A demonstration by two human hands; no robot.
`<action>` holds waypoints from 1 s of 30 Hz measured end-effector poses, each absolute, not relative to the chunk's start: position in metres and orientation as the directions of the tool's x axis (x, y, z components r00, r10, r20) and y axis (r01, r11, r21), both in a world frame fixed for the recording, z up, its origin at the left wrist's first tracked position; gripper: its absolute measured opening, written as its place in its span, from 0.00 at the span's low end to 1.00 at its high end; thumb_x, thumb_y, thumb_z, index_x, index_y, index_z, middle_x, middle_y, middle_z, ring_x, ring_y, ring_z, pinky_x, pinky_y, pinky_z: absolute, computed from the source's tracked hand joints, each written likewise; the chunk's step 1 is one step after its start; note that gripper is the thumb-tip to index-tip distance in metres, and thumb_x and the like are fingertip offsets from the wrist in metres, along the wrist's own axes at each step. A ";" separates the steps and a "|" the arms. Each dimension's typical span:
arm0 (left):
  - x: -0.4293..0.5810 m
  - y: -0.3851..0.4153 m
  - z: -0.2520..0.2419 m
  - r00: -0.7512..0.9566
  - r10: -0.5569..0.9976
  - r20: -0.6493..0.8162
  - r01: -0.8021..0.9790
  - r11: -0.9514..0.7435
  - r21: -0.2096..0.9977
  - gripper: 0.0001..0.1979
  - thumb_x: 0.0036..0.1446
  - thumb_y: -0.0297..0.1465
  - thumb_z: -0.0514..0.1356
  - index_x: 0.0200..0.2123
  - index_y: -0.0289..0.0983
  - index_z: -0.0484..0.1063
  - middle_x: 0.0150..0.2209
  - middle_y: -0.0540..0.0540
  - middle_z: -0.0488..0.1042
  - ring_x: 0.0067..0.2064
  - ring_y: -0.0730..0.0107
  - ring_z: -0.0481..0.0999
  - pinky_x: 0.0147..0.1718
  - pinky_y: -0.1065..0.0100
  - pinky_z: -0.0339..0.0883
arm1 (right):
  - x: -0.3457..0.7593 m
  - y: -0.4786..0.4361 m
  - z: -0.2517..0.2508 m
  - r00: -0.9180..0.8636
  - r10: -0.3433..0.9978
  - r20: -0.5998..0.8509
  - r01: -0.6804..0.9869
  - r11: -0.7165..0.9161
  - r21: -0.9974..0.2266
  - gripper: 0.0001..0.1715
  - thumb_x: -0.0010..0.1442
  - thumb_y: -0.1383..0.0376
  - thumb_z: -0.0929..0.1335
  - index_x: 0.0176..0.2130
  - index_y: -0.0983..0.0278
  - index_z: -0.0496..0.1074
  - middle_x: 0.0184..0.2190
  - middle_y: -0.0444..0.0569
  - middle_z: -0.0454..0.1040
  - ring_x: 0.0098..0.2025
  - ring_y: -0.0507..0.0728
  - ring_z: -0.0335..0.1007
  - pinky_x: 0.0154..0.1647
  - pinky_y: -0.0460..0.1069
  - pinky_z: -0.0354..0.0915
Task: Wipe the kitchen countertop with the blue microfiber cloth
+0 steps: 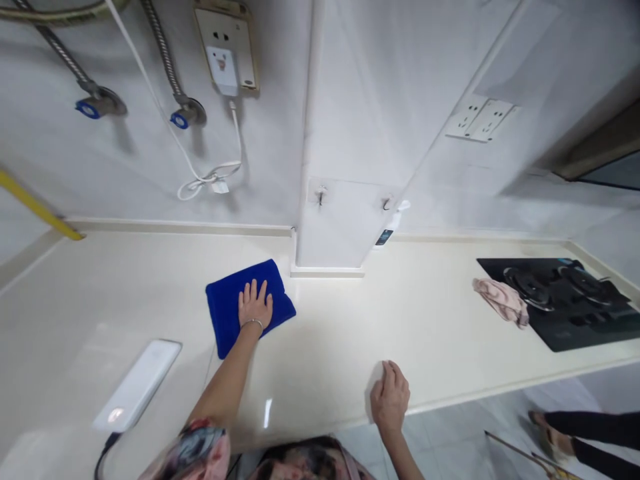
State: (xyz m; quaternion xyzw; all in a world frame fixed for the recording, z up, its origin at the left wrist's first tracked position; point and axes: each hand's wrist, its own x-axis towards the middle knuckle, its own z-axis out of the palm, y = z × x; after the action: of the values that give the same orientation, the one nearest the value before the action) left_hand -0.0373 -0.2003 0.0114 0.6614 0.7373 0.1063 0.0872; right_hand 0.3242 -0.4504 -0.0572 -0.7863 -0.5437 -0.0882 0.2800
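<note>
1. Two hands work over one pale surface, a countertop. The left hand lies flat, palm down, with its fingers spread wide; it presses on a cloth without gripping it. One bracelet circles that wrist.
2. The right hand is beside the front edge of the surface, fingers curled in. Whether it holds anything cannot be told.
3. There is one blue cloth under the left hand. It lies flat, left of the base of the pillar, between the back and front edges of the surface.
4. The blue cloth is nearly square, so its long axis is weak. Its longer sides run roughly along the surface, slanting so that the right end points somewhat toward the back edge.
5. One white device lies left of the blue cloth, long axis slanted; one black cable leaves its near end.
6. Toward the right end of the surface sits one black stovetop with two burners. One pink cloth overlaps its left edge.
7. On the walls are two valves with blue knobs, three socket plates, one of them with a white plug, and two hooks on the pillar.
8. One yellow pipe meets the surface at its back left corner.
</note>
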 end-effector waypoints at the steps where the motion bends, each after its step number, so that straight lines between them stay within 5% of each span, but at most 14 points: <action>1: -0.040 -0.189 0.013 -0.110 0.994 0.004 0.956 0.105 0.272 0.32 0.72 0.40 0.42 0.74 0.37 0.54 0.77 0.38 0.46 0.77 0.49 0.42 0.74 0.46 0.37 | 0.325 -0.451 -0.058 0.387 0.805 0.450 0.908 -0.248 -0.337 0.25 0.64 0.67 0.60 0.58 0.65 0.70 0.59 0.61 0.71 0.57 0.67 0.66 0.55 0.61 0.62; 18: -0.024 -0.009 -0.001 0.169 0.980 0.105 0.952 -0.190 0.239 0.30 0.71 0.40 0.42 0.72 0.44 0.62 0.74 0.42 0.54 0.76 0.52 0.48 0.73 0.49 0.41 | 0.331 -0.457 -0.055 0.346 0.841 0.416 0.930 -0.249 -0.269 0.26 0.65 0.65 0.59 0.60 0.67 0.67 0.57 0.63 0.72 0.59 0.69 0.67 0.57 0.62 0.63; 25: -0.013 0.017 0.004 0.082 0.977 0.198 0.940 -0.142 0.309 0.26 0.67 0.38 0.50 0.65 0.46 0.71 0.65 0.39 0.64 0.68 0.49 0.59 0.68 0.50 0.53 | 0.354 -0.465 -0.084 0.263 0.847 0.463 0.963 -0.201 -0.180 0.26 0.63 0.64 0.62 0.60 0.64 0.69 0.57 0.62 0.73 0.55 0.69 0.71 0.51 0.61 0.67; 30: -0.005 0.016 0.003 0.011 0.977 0.211 0.909 -0.097 0.405 0.25 0.64 0.31 0.52 0.62 0.42 0.75 0.63 0.36 0.65 0.67 0.49 0.60 0.69 0.49 0.51 | 0.375 -0.467 -0.107 0.255 0.817 0.518 0.966 -0.188 -0.178 0.27 0.62 0.63 0.62 0.59 0.63 0.72 0.55 0.62 0.75 0.54 0.71 0.72 0.49 0.62 0.68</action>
State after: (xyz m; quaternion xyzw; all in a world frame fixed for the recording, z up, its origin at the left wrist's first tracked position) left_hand -0.0050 0.0165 0.0029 0.7067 0.6674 0.2219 0.0769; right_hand 0.3748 -0.4667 -0.1066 -0.7549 -0.5903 -0.1556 0.2399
